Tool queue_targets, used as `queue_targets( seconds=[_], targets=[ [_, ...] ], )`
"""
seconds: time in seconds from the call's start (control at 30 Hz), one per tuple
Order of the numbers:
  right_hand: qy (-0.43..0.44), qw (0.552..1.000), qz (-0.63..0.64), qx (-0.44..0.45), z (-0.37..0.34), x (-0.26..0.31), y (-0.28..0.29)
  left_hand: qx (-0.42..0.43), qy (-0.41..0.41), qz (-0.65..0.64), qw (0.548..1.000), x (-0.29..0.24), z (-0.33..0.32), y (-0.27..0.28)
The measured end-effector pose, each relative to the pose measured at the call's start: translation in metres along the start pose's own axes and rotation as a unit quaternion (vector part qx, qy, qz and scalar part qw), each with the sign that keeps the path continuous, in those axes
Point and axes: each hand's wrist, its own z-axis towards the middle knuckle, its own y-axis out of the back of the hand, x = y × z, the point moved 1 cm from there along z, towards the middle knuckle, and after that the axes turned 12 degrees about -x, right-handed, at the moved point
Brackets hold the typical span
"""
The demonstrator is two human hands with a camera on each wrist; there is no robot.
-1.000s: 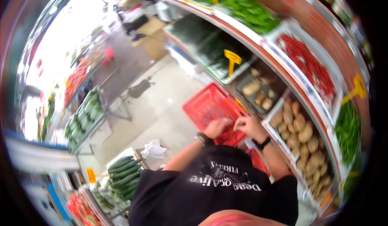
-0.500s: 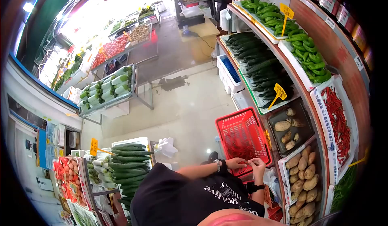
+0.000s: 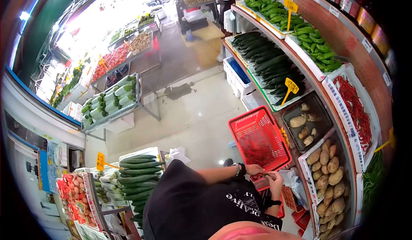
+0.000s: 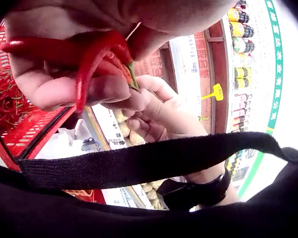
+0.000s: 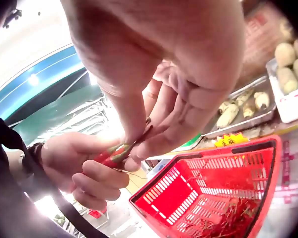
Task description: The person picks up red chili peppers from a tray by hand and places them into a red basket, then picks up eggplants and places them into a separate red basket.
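In the left wrist view, my left hand (image 4: 44,89) holds several red chili peppers (image 4: 92,62), with the fingers curled beneath them. Their green stem ends point toward my right hand (image 4: 161,109), whose fingertips meet them. Seen from the right wrist, the thumb and fingers of the right hand pinch at a stem (image 5: 141,135). Both hands are together in front of the body, at the near end of a red plastic basket (image 3: 237,133). More red chilies (image 5: 231,215) lie in the bottom of that basket.
To the right, shelves carry potatoes (image 3: 338,176), a dark tray of root vegetables (image 3: 298,121), dark green cucumbers (image 3: 274,64), green peppers (image 3: 315,47) and red chilies (image 3: 354,107). Cucumbers (image 3: 138,173) stand on the left. A second red basket (image 3: 301,218) sits low beside the body.
The head view has swung and become sharper. Both hands, earlier over the basket and slightly apart, are now together at its near end, closer to the body.
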Motion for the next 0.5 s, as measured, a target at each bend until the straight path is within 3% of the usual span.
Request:
queue_targets(
  seconds=[0.03,0.17,0.2,0.3,0.37,0.43,0.5],
  targets=[
    [0.020,1.000,-0.019,0.001,-0.004,0.004,0.004,-0.015,-0.028,0.005,0.999,0.001,0.002,-0.007],
    [0.077,0.992,-0.098,-0.035,-0.035,0.009,0.035,0.025,0.041,-0.018,0.999,-0.013,-0.019,-0.037],
    [0.055,0.992,-0.106,-0.034,-0.044,0.002,0.046,0.021,-0.022,0.006,1.000,-0.032,-0.035,-0.048],
    [0.062,0.987,-0.142,-0.047,-0.080,-0.020,0.076,-0.003,-0.049,0.051,0.997,0.019,-0.027,-0.090],
    [0.109,0.980,-0.138,-0.088,-0.106,-0.053,0.097,-0.003,-0.039,0.063,0.997,-0.005,-0.060,-0.106],
    [0.073,0.986,-0.108,-0.103,-0.137,-0.065,0.122,-0.048,0.038,0.036,0.997,0.014,-0.060,-0.120],
    [0.023,0.981,-0.128,-0.142,-0.167,-0.080,0.150,-0.109,0.053,-0.022,0.992,0.020,-0.064,-0.118]
  ],
)
